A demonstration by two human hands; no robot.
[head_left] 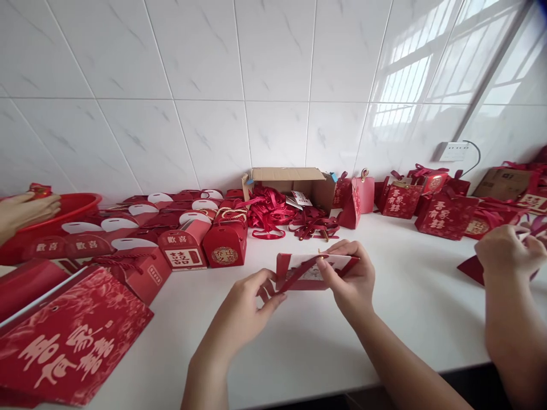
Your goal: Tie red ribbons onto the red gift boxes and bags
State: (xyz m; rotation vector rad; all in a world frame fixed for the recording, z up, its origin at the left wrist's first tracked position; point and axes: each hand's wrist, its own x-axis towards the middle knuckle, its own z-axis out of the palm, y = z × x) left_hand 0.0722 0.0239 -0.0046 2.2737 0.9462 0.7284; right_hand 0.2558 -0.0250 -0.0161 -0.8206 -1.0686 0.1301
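Note:
Low over the white table, near its middle, a small red gift box (314,282) with a pale patterned top is between my two hands. My left hand (252,302) pinches its left end, thumb and fingers at the corner beside a dark red ribbon (299,275). My right hand (352,279) holds the right end, its thumb pressed on the ribbon near a small gold piece. The undersides of the fingers and the inside of the box are hidden.
Red boxes (182,250) crowd the left. Behind, a cardboard box (288,173) holds red ribbons (269,210). Finished-looking bags (447,216) stand right. Another person's hand (32,209) is at a red basin (81,200); a person's hands (508,250) work at far right.

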